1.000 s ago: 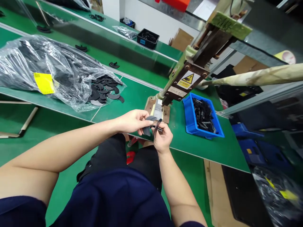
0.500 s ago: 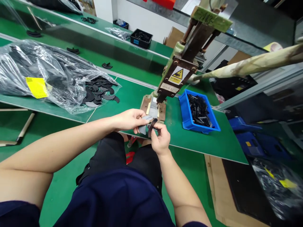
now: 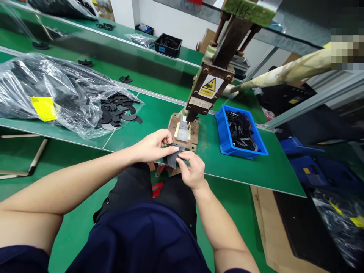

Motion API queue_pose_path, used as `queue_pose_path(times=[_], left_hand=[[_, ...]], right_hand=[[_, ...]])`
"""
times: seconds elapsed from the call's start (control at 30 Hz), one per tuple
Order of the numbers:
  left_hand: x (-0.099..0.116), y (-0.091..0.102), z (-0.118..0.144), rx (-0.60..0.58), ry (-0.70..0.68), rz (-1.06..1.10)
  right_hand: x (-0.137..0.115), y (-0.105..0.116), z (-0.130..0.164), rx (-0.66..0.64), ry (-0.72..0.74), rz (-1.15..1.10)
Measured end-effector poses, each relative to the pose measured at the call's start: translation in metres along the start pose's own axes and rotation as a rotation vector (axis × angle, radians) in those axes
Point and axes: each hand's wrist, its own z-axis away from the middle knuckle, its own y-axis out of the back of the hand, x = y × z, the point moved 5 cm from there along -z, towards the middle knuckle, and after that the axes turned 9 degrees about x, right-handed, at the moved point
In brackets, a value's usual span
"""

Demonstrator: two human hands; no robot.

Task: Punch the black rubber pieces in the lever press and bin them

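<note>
Several curved black pieces [image 3: 172,160] are bunched together between my two hands, just in front of the hand press's base. My left hand [image 3: 156,146] is closed on them, its thumb laid along the top. From the other side, my right hand [image 3: 192,167] pinches their right edge between thumb and fingers. Behind my hands stands the press [image 3: 203,89], with a flat metal plate [image 3: 183,133] on its brown base. The undersides of the pieces and some fingertips are hidden.
A clear plastic bag [image 3: 65,91] spills curved black pieces [image 3: 121,110] on the left of the green table [image 3: 153,110]. To the right stands a blue bin [image 3: 224,146] of slim black parts. The press's long lever [image 3: 284,77] reaches out at upper right.
The dark curved piece that stood apart, upright in my right hand, now lies against the others in my left hand. My right hand has stayed near the same spot.
</note>
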Motion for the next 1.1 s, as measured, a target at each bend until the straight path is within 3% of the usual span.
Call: queue_pose_path(times=[0.07, 0.13, 0.2, 0.3, 0.43, 0.53, 0.67, 0.77, 0.83, 0.9, 1.0, 1.1], left_hand=[[-0.003, 0.0, 0.002, -0.05, 0.093, 0.154], [-0.004, -0.005, 0.006, -0.197, 0.195, 0.28], [-0.01, -0.003, 0.006, -0.262, 0.255, 0.313], [-0.035, 0.02, -0.016, -0.064, 0.274, 0.233], [-0.093, 0.074, -0.081, 0.331, 0.353, -0.01], [-0.121, 0.113, -0.15, 0.479, 0.387, -0.289], [-0.118, 0.153, -0.245, 0.603, 0.239, -0.594], [-0.119, 0.161, -0.287, 0.569, 0.178, -0.677], [-0.129, 0.154, -0.294, 0.494, 0.18, -0.706], [-0.14, 0.142, -0.285, 0.428, 0.184, -0.738], [-0.148, 0.117, -0.249, 0.34, 0.144, -0.788], [-0.14, 0.086, -0.201, 0.252, 0.034, -0.801]], right_hand=[[0.001, 0.001, 0.0, 0.027, -0.021, -0.005], [0.004, 0.001, -0.001, 0.032, -0.043, -0.013], [0.009, 0.001, -0.001, 0.015, -0.076, -0.018], [0.017, 0.006, 0.002, 0.007, -0.143, -0.017], [0.025, 0.021, 0.014, 0.032, -0.196, -0.01], [0.026, 0.036, 0.026, 0.036, -0.208, 0.004], [0.03, 0.058, 0.04, 0.036, -0.269, 0.043], [0.033, 0.073, 0.049, 0.058, -0.322, 0.09], [0.036, 0.083, 0.054, 0.069, -0.35, 0.118], [0.04, 0.095, 0.055, 0.071, -0.361, 0.151], [0.057, 0.123, 0.043, 0.077, -0.332, 0.234], [0.089, 0.167, 0.009, 0.124, -0.317, 0.411]])
